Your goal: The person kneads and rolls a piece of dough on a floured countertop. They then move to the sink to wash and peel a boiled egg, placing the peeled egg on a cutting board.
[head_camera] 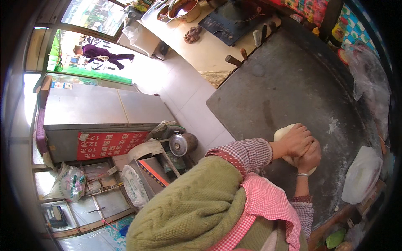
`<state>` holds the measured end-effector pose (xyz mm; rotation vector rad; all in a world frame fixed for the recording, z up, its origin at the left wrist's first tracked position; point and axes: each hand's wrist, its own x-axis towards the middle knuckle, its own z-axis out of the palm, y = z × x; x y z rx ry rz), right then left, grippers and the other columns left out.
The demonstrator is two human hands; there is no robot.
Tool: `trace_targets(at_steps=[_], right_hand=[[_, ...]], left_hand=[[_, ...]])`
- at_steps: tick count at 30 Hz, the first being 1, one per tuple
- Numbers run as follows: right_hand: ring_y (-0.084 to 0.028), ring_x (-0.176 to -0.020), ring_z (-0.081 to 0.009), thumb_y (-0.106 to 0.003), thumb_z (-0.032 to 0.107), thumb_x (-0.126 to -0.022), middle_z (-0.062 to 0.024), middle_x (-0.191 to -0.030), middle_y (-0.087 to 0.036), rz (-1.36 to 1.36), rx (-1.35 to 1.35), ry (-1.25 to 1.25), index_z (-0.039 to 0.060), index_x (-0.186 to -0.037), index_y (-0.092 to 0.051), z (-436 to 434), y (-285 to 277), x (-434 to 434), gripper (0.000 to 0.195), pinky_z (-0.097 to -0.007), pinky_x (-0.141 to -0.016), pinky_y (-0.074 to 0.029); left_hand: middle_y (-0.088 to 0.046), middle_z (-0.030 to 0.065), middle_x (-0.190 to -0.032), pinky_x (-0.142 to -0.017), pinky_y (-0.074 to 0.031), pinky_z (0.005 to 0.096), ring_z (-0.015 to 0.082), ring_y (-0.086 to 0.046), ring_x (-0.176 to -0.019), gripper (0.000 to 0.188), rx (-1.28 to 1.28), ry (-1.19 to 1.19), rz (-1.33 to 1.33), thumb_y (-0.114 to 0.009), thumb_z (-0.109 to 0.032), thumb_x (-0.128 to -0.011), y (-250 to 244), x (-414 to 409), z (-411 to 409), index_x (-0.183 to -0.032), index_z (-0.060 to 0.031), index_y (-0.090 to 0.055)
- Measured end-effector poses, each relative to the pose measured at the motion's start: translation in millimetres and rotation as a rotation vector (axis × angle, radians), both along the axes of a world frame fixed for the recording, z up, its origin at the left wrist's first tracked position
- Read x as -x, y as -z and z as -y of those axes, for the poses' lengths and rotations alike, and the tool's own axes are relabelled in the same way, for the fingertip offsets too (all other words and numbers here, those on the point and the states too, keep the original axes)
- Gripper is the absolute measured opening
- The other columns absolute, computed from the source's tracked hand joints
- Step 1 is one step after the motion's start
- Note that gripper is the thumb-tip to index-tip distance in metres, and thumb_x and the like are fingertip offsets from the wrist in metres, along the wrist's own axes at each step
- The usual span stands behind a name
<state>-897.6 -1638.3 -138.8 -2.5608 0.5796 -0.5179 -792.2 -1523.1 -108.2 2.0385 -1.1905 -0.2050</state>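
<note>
Both my hands press down together on a lump of pale dough (282,131) on a dark grey worktop (251,97). My left hand (296,139) lies over the dough's upper part, fingers bent and overlapping the other hand. My right hand (309,157), with a metal bracelet at its wrist, bears on the dough's right side. Much of the dough is hidden beneath the hands. Streaks of flour (333,125) mark the worktop to the right. Checked sleeve covers (254,153) reach both forearms.
A white plastic-covered bundle (361,175) sits at the worktop's right edge. Several handles, one a wooden handle (234,60), stand along the far left edge. Beyond are a cooktop (232,23), a brown cloth (192,34) and a pot of red sauce (185,12). A lidded pot (179,145) stands left.
</note>
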Motion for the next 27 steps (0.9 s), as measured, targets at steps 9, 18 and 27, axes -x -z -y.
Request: trace_targets(at_steps=[9,18,27], right_hand=[[-0.070,-0.086,-0.0422,-0.048,0.040,-0.106,-0.0211,-0.099,-0.075,-0.111,0.150,0.055,0.0049,-0.102,-0.075,75,36,-36,0.044,-0.0507,-0.074,-0.054],[-0.066,-0.095,-0.0386,-0.048,0.030,-0.103,-0.0172,-0.098,-0.069,0.002,-0.030,0.031,0.0068,-0.105,-0.066,-86,-27,81,0.029,-0.0505,-0.082,-0.051],[-0.062,-0.098,-0.0371,-0.053,0.036,-0.100,-0.0159,-0.102,-0.068,0.040,-0.068,0.143,0.0040,-0.103,-0.067,-67,-19,41,0.035,-0.0488,-0.088,-0.048]], left_hand=[[-0.077,0.0132,-0.087,-0.079,-0.049,0.0491,0.0325,-0.074,-0.086,0.032,-0.274,-0.023,0.004,-0.061,-0.038,-0.086,16,-35,60,-0.081,-0.0130,-0.081],[-0.069,0.0068,-0.090,-0.083,-0.047,0.0447,0.0298,-0.065,-0.091,0.013,-0.045,-0.014,0.236,-0.066,-0.025,-0.086,-3,76,-65,-0.090,-0.0131,-0.068],[-0.070,0.0058,-0.090,-0.085,-0.045,0.0448,0.0292,-0.064,-0.091,0.017,-0.020,-0.072,0.157,-0.060,-0.027,-0.096,19,33,-15,-0.092,-0.0127,-0.067]])
